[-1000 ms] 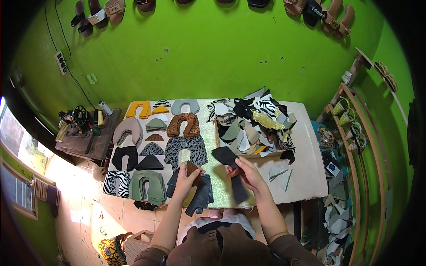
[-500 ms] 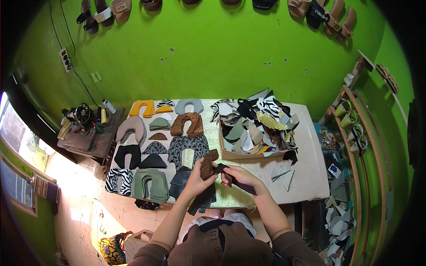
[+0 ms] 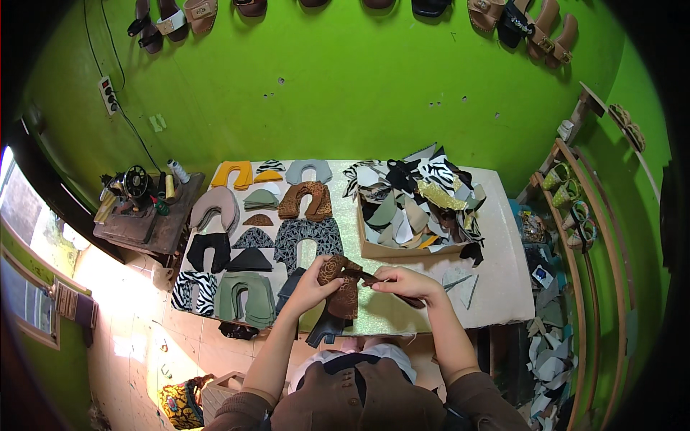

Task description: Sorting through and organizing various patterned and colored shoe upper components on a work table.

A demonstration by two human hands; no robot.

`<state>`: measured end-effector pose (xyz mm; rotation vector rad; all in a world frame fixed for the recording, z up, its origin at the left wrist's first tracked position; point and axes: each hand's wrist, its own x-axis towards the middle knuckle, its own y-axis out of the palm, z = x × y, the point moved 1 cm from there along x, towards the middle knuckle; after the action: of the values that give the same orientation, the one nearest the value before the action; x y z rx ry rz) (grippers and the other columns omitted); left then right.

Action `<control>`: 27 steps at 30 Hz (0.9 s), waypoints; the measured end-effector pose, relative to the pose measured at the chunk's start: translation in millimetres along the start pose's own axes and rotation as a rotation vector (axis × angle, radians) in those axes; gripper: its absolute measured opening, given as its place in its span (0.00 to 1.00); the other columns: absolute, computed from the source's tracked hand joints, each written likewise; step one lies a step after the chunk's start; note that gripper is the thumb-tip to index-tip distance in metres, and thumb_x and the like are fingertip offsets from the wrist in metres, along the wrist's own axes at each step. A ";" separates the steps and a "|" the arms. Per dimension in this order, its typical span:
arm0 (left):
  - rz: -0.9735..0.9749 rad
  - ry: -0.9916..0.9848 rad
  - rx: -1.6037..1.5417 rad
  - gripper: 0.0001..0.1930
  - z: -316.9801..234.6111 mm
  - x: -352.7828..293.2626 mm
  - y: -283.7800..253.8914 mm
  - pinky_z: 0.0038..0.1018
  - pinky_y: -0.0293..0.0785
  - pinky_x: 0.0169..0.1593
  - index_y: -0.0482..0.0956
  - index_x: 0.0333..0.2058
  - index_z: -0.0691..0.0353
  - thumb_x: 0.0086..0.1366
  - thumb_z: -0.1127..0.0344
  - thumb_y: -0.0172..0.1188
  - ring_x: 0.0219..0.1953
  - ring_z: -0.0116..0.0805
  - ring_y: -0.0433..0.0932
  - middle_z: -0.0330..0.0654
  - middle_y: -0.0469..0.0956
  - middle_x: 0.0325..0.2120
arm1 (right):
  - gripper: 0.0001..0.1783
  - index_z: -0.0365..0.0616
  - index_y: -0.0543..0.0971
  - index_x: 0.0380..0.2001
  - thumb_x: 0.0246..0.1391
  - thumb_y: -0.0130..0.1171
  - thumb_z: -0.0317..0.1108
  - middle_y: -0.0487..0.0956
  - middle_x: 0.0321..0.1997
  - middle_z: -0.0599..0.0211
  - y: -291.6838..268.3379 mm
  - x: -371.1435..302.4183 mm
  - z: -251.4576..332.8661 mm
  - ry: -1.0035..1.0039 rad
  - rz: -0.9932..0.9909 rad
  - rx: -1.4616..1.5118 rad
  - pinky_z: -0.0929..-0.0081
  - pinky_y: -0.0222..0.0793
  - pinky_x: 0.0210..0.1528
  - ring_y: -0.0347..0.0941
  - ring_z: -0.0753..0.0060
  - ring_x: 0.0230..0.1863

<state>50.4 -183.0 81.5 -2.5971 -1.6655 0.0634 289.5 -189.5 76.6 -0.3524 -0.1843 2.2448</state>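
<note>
Over the table's front part, my left hand (image 3: 316, 286) is closed on a brown patterned leather piece (image 3: 345, 296), its broad curved part hanging down below the fingers. My right hand (image 3: 406, 281) pinches a dark strip-like piece (image 3: 369, 279) that runs up to the brown one; whether the two are joined or one piece folded over, I cannot tell. A brown end hangs below my right fingers. Black leather pieces (image 3: 327, 328) lie under my left hand at the table edge. Close by are a black-and-grey patterned U-shaped stack (image 3: 305, 235) and an olive-green one (image 3: 244, 294).
The pale table (image 3: 496, 287) bears several stacks of U-shaped and half-round cut pieces on its left. A cardboard box (image 3: 410, 251) heaped with scraps stands at the right. A sewing machine (image 3: 135, 188) is at far left, a wooden rack (image 3: 575, 273) at right. Sandals hang high on the green wall.
My hands have moved apart, the right one to the right. The brown piece has been turned and opened out, so its patterned face now hangs broad below my left hand.
</note>
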 end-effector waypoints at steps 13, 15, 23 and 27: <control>0.058 0.003 0.027 0.29 5.1 3.5 1.7 0.23 0.66 0.47 0.60 0.52 0.65 0.53 0.66 0.62 0.43 0.27 0.70 0.42 0.71 0.42 | 0.10 0.38 0.75 0.33 0.53 0.54 0.34 0.73 0.29 0.76 2.7 2.5 19.9 -0.143 -0.023 0.087 0.83 0.62 0.42 0.67 0.82 0.35; 0.050 0.009 0.046 0.30 3.1 5.7 5.7 0.25 0.66 0.49 0.60 0.52 0.67 0.53 0.65 0.63 0.44 0.28 0.69 0.43 0.71 0.43 | 0.10 0.38 0.75 0.33 0.53 0.54 0.34 0.73 0.29 0.76 6.0 6.1 21.6 -0.255 -0.054 0.010 0.82 0.62 0.42 0.67 0.81 0.36; -0.033 -0.004 -0.152 0.23 -0.8 7.8 4.0 0.24 0.68 0.46 0.63 0.48 0.66 0.54 0.71 0.60 0.41 0.27 0.72 0.41 0.73 0.39 | 0.09 0.41 0.69 0.36 0.57 0.49 0.36 0.73 0.26 0.74 11.4 7.5 20.9 -0.012 0.008 0.405 0.84 0.64 0.31 0.68 0.86 0.27; -0.086 -0.015 -0.212 0.22 6.2 7.8 -2.4 0.24 0.71 0.43 0.64 0.48 0.66 0.55 0.73 0.59 0.39 0.26 0.73 0.41 0.74 0.38 | 0.13 0.40 0.69 0.37 0.56 0.53 0.39 0.74 0.28 0.74 10.8 3.3 25.1 0.030 0.103 0.327 0.84 0.64 0.34 0.69 0.85 0.31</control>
<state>51.1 -174.7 75.4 -2.6731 -1.8822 -0.1028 271.8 -194.3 97.1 -0.2222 0.2206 2.3204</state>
